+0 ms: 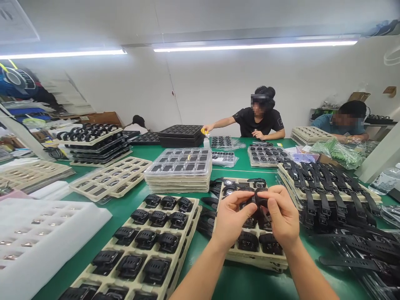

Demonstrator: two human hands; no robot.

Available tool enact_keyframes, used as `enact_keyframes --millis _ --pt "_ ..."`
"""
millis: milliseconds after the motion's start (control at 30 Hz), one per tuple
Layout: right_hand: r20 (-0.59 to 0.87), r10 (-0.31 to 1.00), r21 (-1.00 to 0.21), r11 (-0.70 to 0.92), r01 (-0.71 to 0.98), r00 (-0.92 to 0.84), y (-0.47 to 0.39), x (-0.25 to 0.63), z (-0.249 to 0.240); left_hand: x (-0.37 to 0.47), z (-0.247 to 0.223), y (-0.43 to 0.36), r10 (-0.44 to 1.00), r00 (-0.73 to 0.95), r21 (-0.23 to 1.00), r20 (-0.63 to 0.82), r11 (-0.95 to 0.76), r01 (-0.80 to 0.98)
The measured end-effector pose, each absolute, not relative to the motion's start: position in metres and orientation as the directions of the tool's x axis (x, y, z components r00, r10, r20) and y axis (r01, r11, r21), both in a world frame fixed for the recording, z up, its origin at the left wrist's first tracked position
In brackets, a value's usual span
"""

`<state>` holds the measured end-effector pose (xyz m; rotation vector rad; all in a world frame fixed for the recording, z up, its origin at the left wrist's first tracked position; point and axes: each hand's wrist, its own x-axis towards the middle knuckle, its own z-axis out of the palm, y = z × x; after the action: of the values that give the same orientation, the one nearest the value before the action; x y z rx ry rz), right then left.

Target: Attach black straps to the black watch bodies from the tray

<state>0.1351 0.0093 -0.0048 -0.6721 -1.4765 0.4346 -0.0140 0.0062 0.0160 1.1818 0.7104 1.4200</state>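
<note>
My left hand: reaches in from the lower left, palm turned inward, thumb and forefinger of the hand (229,218) pinched on a black watch strap (260,201).
My right hand: angles up from the lower right, fingers curled, the hand (283,216) pinching the same strap from its other side.
Strap in my grip: between my two sets of fingertips, above the middle of a beige tray (254,259) of black watches; its lower end is hard to make out.
Left of my forearms: another beige tray (184,260) with rows of looped watches.
Right of my hands: stacked trays with black straps (325,191) laid across.
</note>
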Motion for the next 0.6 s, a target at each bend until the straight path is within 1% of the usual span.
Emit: enact_keyframes --millis 133,300,433,533,600 --pt "0.771 0.636 -0.636 0.762 0.124 0.047 0.0122 0.1387 -0.0051 -0.0125 0.0133 0.0065 0.969 0.053 0.887 0.24 -0.196 -0.417" --pt "0.747 0.664 -0.659 0.745 0.104 -0.029 0.0103 0.1413 0.0007 -0.0147 0.0198 0.0039 0.949 0.054 0.89 0.311 -0.271 -0.366" --pt "0.744 0.663 -0.645 0.746 0.168 -0.086 0.0092 0.1407 0.0038 -0.0137 0.019 0.0042 0.956 0.041 0.874 0.291 -0.248 -0.417" --pt "0.749 0.657 -0.625 0.743 0.239 -0.083 0.0092 0.1384 0.004 -0.0124 0.0159 0.006 0.945 0.012 0.877 0.326 -0.298 -0.377" --pt "0.747 0.658 -0.621 0.742 0.253 -0.095 0.0096 0.1368 0.003 -0.0122 0.0143 0.007 0.941 -0.006 0.874 0.338 -0.316 -0.369"
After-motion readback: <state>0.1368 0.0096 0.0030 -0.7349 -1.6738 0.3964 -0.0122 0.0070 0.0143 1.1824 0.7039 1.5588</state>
